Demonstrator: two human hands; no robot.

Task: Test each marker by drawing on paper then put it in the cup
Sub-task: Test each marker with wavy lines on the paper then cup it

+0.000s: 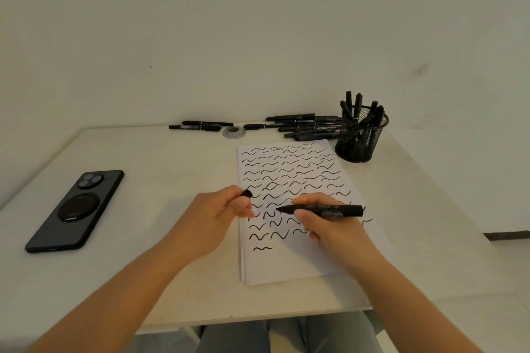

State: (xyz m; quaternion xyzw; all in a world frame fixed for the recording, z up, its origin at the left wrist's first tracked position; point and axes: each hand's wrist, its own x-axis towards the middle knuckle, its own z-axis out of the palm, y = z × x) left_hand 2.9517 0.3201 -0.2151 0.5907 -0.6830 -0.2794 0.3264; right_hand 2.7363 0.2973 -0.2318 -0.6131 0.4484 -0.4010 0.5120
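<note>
head view — down onto table [160,266]

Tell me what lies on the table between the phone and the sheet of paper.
Head view: only the left hand, gripping a marker cap, sits between phone and paper; otherwise bare table.

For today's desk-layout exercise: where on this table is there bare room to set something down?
Bare table lies between the phone and the paper, and right of the paper below the cup. The back edge is crowded with loose markers.
</note>
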